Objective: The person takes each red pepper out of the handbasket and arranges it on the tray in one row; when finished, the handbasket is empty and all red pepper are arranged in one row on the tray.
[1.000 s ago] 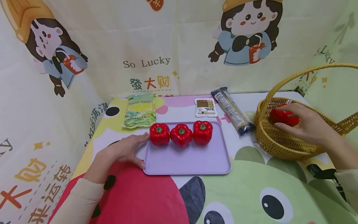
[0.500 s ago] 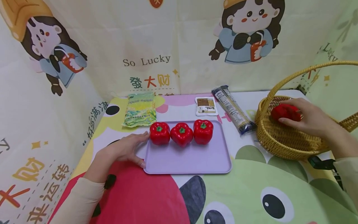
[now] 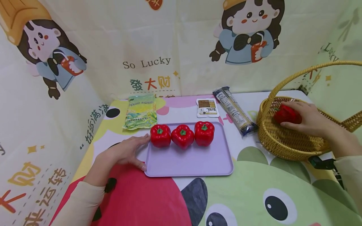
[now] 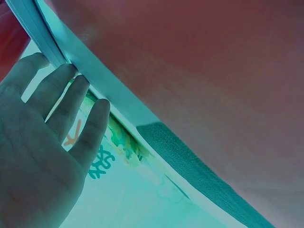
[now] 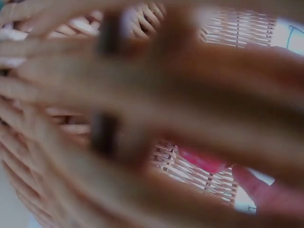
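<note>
Inside the wicker basket at the right, my right hand holds a red bell pepper, thumb on the near side and fingers over the top. A bit of green stem shows at its left end. My left hand rests at the left edge of the purple tray, thumb and fingers spread along the rim. Three more red bell peppers stand in a row on the tray: the left one, the middle one and the right one. In the right wrist view, basket weave blurs most of the scene.
Behind the tray lie a green-yellow packet, a small white-and-brown packet and a long dark-ended packet of noodles. The basket's tall handle arches over its opening. Patterned cloth hangs behind the table.
My right hand stays in the basket, and the pepper in it has turned, so that its green stem now shows on the left. The left hand and the tray stay put.
</note>
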